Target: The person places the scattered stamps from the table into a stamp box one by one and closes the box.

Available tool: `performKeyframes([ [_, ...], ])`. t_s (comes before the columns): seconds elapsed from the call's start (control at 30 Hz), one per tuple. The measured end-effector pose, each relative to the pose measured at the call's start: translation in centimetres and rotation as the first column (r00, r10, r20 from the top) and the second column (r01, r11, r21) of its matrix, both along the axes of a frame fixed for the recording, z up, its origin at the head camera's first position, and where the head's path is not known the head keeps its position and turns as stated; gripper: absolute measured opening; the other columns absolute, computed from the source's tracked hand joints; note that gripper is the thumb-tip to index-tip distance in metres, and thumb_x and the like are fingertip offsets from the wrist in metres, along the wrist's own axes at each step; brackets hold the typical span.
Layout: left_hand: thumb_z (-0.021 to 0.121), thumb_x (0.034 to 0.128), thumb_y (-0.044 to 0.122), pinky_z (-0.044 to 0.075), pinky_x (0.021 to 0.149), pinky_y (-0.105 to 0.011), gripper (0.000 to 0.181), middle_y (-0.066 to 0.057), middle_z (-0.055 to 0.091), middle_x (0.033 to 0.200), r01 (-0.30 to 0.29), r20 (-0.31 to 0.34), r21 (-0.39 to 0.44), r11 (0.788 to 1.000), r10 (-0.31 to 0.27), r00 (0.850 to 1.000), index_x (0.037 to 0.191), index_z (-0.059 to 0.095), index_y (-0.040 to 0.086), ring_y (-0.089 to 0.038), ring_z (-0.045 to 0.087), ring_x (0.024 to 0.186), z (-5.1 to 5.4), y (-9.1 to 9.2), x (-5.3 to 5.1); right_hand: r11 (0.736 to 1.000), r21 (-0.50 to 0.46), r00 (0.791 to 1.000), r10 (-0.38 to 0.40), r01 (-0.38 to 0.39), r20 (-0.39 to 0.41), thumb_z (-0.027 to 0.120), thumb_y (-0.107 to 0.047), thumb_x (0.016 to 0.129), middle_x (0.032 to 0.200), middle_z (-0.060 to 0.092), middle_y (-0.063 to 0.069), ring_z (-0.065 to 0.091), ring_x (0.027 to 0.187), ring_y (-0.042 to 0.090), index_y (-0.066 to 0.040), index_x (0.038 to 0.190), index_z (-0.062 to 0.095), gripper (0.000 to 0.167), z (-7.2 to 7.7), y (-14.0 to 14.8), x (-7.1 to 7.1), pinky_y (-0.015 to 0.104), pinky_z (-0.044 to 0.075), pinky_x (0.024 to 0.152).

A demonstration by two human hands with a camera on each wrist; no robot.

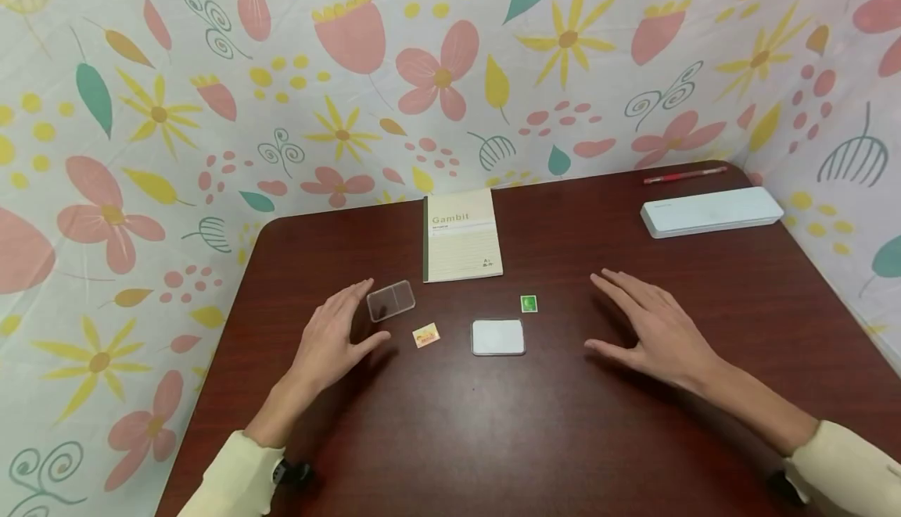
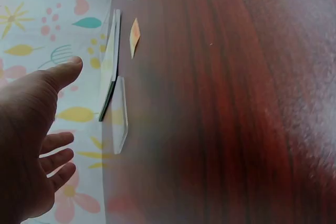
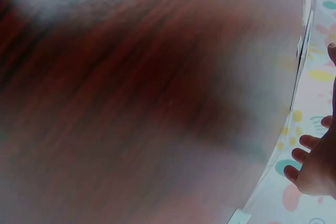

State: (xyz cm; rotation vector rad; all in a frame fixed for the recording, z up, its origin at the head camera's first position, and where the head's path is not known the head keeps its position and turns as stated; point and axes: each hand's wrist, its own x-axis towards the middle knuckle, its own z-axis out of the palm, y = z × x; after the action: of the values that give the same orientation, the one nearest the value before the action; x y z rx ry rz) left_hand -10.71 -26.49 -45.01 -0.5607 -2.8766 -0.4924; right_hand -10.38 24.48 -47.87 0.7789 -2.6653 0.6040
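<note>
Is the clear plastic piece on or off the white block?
Off. The clear piece lies apart on the table near the left hand, with the yellow slip between it and the white block.

I record a bench in dark reddish wood grain (glare noted toward the near side). Along its far side I find a cream notebook marked "Gambit" and, to the right, a long pale box with a red pen behind it. Nearer lie a clear case, a yellowish card, a white rectangular case and a green square.
</note>
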Motion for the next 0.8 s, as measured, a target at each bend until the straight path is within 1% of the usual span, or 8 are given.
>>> performKeyframes([
  [0.13,0.089,0.0873,0.043,0.044,0.11,-0.06,0.097,-0.012,0.051,0.158,0.005,0.013,0.038,0.999,-0.006,1.0,0.164,0.039,0.012,-0.034,0.052,0.141,-0.5,0.4,0.0,1.0,-0.021,1.0,0.019,-0.019,0.01,0.094,-0.05,0.074,0.155,0.052,0.02,0.051,0.138,0.042,-0.009,0.159,0.049,0.104,-0.3,-1.1,-0.1,0.068,0.039,0.105],
  [0.23,0.09,0.0868,0.04,0.046,0.11,-0.058,0.098,-0.012,0.053,0.156,0.012,0.023,0.069,0.998,-0.013,1.0,0.164,0.038,0.013,-0.033,0.054,0.138,-0.9,0.8,0.0,0.999,-0.04,0.999,0.032,-0.031,0.03,0.094,-0.049,0.075,0.153,0.054,0.019,0.052,0.137,0.041,-0.008,0.157,0.051,0.102,-0.4,-1.9,-0.2,0.066,0.041,0.104],
  [0.4,0.091,0.0864,0.037,0.052,0.102,-0.055,0.095,-0.016,0.061,0.144,0.025,0.028,0.118,0.993,-0.028,0.999,0.162,0.04,0.011,-0.033,0.06,0.128,-1.4,1.2,0.0,0.996,-0.073,0.995,0.051,-0.045,0.08,0.094,-0.048,0.077,0.152,0.055,0.017,0.053,0.135,0.038,-0.007,0.155,0.051,0.098,-0.5,-3.1,-0.4,0.063,0.042,0.102],
  [0.63,0.093,0.0852,0.029,0.054,0.091,-0.051,0.081,-0.011,0.065,0.133,0.055,0.04,0.23,0.972,-0.066,0.997,0.151,0.052,0.007,-0.031,0.064,0.116,-1.7,1.8,-0.3,0.991,-0.117,0.984,0.086,-0.068,0.158,0.095,-0.043,0.078,0.15,0.055,0.015,0.053,0.133,0.036,-0.008,0.154,0.052,0.095,-0.8,-4.6,-1.0,0.065,0.041,0.105],
  [0.7,0.093,0.085,0.028,0.055,0.091,-0.051,0.078,-0.011,0.066,0.13,0.055,0.054,0.254,0.966,-0.071,0.996,0.148,0.055,0.005,-0.03,0.066,0.115,-1.9,2.0,-0.3,0.989,-0.128,0.978,0.096,-0.073,0.184,0.095,-0.044,0.078,0.15,0.055,0.014,0.053,0.133,0.035,-0.008,0.154,0.052,0.094,-1.0,-5.0,-1.1,0.064,0.041,0.106],
  [0.8,0.093,0.0851,0.026,0.056,0.093,-0.048,0.073,-0.01,0.068,0.127,0.049,0.095,0.295,0.954,-0.08,0.992,0.145,0.057,0.004,-0.03,0.068,0.113,-2.2,2.4,-0.4,0.985,-0.153,0.97,0.117,-0.085,0.211,0.096,-0.042,0.078,0.148,0.057,0.012,0.054,0.133,0.033,-0.007,0.152,0.053,0.092,-1.3,-5.6,-1.1,0.062,0.042,0.107],
])
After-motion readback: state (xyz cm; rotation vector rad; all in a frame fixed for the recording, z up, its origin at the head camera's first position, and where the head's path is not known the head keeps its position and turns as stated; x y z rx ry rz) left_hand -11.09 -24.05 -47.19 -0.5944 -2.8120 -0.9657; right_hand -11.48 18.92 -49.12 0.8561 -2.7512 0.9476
